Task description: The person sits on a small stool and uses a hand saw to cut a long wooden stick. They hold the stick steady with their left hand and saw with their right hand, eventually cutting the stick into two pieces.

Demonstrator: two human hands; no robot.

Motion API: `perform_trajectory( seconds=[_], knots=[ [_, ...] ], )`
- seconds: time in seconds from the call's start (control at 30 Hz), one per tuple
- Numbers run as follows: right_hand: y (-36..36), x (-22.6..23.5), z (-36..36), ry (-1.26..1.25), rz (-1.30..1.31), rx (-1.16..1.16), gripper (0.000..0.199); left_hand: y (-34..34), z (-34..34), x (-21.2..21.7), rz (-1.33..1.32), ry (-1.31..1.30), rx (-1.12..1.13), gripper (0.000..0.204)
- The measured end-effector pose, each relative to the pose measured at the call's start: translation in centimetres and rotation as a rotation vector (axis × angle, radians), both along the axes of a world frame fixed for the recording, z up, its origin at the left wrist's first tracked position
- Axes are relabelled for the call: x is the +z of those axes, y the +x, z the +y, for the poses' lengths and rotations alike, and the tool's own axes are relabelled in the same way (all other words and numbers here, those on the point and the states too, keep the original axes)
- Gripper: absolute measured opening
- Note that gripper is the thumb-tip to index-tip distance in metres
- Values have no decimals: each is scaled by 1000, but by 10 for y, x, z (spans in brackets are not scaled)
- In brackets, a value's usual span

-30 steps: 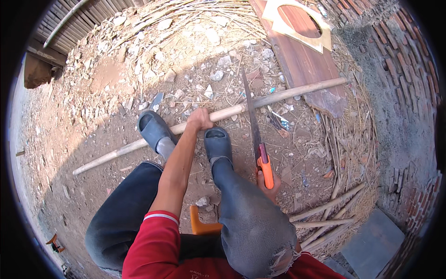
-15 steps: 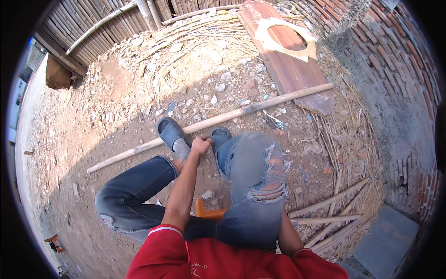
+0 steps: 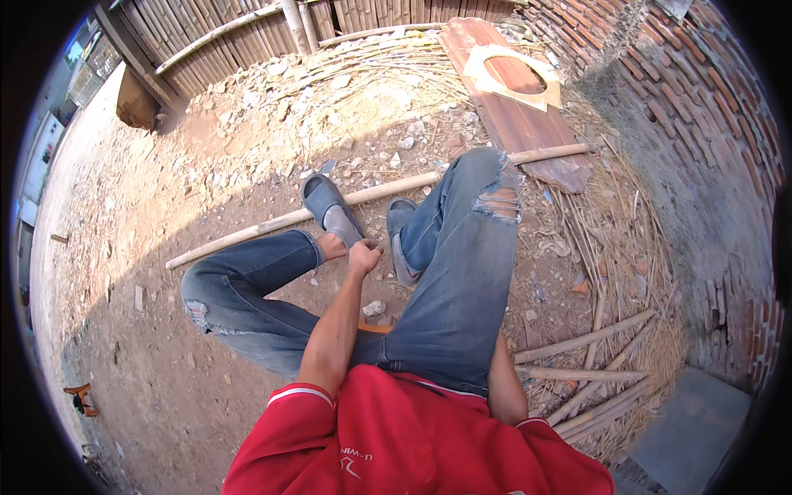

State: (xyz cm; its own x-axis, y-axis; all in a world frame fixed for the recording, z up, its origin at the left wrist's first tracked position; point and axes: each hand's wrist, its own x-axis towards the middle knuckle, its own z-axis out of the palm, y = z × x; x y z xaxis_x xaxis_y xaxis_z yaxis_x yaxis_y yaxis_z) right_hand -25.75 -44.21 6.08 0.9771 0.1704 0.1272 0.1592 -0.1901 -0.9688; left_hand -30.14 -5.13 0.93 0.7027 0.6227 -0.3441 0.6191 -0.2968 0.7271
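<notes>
My left hand [image 3: 364, 256] is closed beside the inner side of my left foot, between my two feet. Its fingers are curled, and whatever they may hold is hidden. Only the forearm [image 3: 507, 384] of my right arm shows, running down along the outside of my right thigh; the hand itself is out of sight behind the leg. A grey slide sandal [image 3: 323, 196] is on my left foot over a grey sock, touching or overlapping a long wooden pole [image 3: 247, 238]. The other grey sandal [image 3: 402, 216] sits just short of the pole.
An orange object [image 3: 375, 327] shows partly between my thighs, near a pale stone [image 3: 374, 308]. Brown board [image 3: 516, 136] with a cut-out panel [image 3: 487, 80] lies far right. Loose sticks [image 3: 586, 337], a grey sheet [image 3: 693, 429] and a brick wall [image 3: 701, 91] are at right.
The ground and pole have shifted upward in view. My left hand has drawn back toward me relative to the pole. My right knee now overlaps the pole.
</notes>
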Motion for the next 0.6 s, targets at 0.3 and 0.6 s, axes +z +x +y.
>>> perform_trajectory(
  seconds=[0.3,0.6],
  knots=[
    [-53,26,-29,-79,-36,-166,15,37,-15,56,-345,-84,195,38],
    [-116,11,-73,-212,-44,-399,19,92,-19,74,-547,-295,231,40]
  ],
)
